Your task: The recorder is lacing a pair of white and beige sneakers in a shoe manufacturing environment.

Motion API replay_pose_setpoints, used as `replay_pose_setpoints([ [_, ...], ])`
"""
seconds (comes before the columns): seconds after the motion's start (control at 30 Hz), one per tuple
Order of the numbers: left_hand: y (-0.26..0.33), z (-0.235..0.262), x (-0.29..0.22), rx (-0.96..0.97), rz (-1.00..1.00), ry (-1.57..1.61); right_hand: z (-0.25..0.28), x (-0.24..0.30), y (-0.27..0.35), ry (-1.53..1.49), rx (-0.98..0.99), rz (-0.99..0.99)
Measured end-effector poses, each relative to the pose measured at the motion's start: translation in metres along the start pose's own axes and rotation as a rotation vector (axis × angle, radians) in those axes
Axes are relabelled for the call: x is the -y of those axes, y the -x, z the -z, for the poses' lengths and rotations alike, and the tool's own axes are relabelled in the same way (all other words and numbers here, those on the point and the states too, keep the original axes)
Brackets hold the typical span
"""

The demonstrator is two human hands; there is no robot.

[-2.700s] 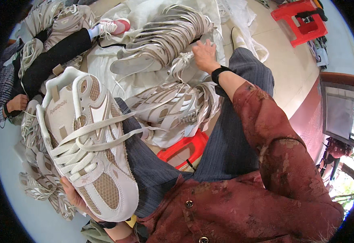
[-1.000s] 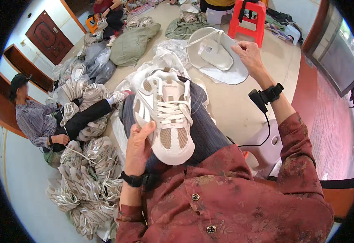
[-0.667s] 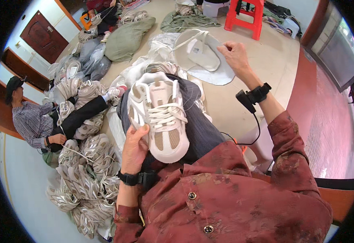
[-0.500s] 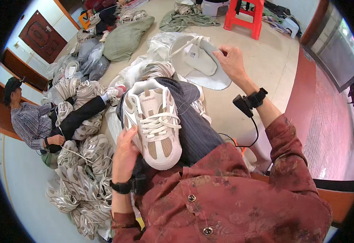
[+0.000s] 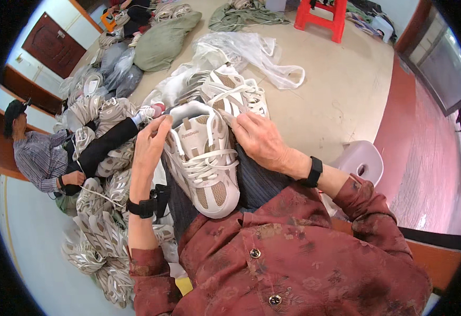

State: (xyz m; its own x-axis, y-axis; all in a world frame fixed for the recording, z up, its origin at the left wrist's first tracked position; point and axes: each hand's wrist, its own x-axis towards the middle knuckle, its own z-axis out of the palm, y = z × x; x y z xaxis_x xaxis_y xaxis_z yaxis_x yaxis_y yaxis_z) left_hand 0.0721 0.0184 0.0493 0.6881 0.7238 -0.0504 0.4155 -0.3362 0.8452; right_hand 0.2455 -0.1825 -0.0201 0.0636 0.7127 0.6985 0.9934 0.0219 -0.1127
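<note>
A beige and white sneaker (image 5: 204,168) lies across my lap, its toe toward me. White laces cross its front, and the collar opening faces away from me. My left hand (image 5: 151,139) is closed in a pinch at the left edge of the collar. Across the opening, my right hand (image 5: 259,139) has curled fingers pressed to the right collar edge; the fingertips are partly hidden. Just beyond the held shoe, other matching sneakers (image 5: 225,87) sit past my knees.
Several matching sneakers (image 5: 101,237) are heaped at my left, beside a seated person (image 5: 40,152). A clear plastic bag (image 5: 256,52) and a green sack (image 5: 167,42) lie ahead. A red stool (image 5: 320,21) stands farther off; a pale plastic stool (image 5: 365,163) is at my right.
My right hand has come back from far right to the shoe's collar. The pale grey flat piece it held is out of sight. My left hand has moved up from the shoe's side to the collar.
</note>
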Motion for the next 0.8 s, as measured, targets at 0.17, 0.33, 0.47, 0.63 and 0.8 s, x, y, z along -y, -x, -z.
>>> replay_pose_setpoints([
  [0.17,-0.009,-0.007,-0.019,0.113,-0.113,-0.069,-0.008,-0.002,0.008,-0.014,0.020,-0.006],
  [0.33,-0.015,0.000,-0.013,0.131,-0.039,-0.145,-0.005,0.001,0.004,0.050,0.008,0.009],
  [0.47,0.000,0.002,-0.019,0.126,-0.024,-0.074,-0.005,-0.003,0.004,0.023,0.016,0.022],
  [0.63,0.020,0.039,-0.002,0.038,0.021,0.383,0.003,0.001,-0.002,0.065,0.012,0.086],
  [0.8,0.069,0.096,0.023,-0.151,-0.025,1.033,0.019,0.022,-0.016,0.044,-0.003,0.204],
])
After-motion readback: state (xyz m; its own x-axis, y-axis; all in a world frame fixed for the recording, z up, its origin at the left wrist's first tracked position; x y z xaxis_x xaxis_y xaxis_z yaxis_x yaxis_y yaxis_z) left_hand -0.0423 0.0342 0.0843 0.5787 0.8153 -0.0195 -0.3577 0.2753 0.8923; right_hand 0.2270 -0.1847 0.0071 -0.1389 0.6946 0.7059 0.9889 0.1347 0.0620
